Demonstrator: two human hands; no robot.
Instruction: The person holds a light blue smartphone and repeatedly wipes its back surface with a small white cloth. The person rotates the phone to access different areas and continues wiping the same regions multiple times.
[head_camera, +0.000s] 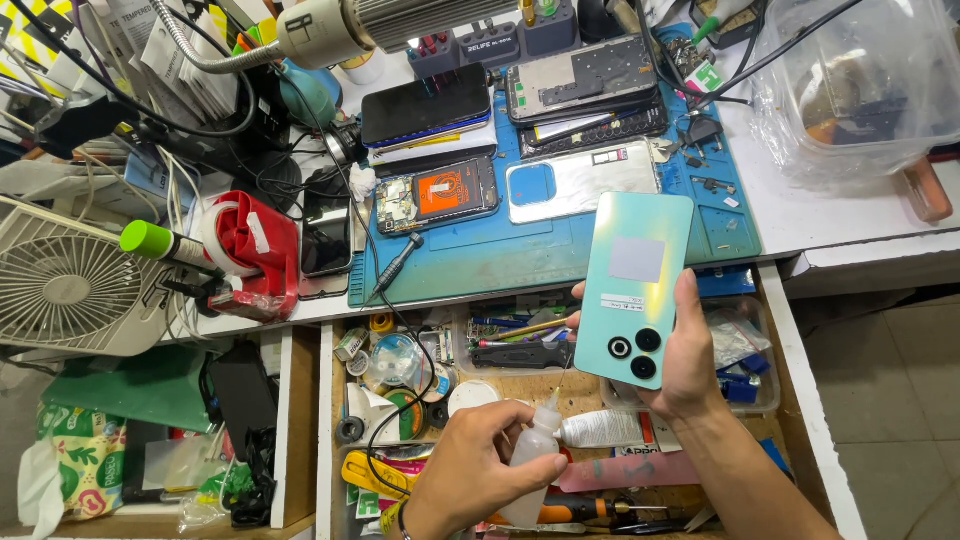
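The right hand (690, 360) grips a mint phone (633, 285), back up. Below-left, the left hand (470, 470) clamps a squeeze bottle (530, 455), nozzle toward the phone's edge, judged ready for dripping.

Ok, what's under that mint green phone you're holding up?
Beneath the mint green phone, held in the right hand, lies the open drawer: a clear tray of small parts and black tweezers. Whatever sits directly behind the phone is covered.

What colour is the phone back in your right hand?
Pale mint green phone back, seen in the head view.
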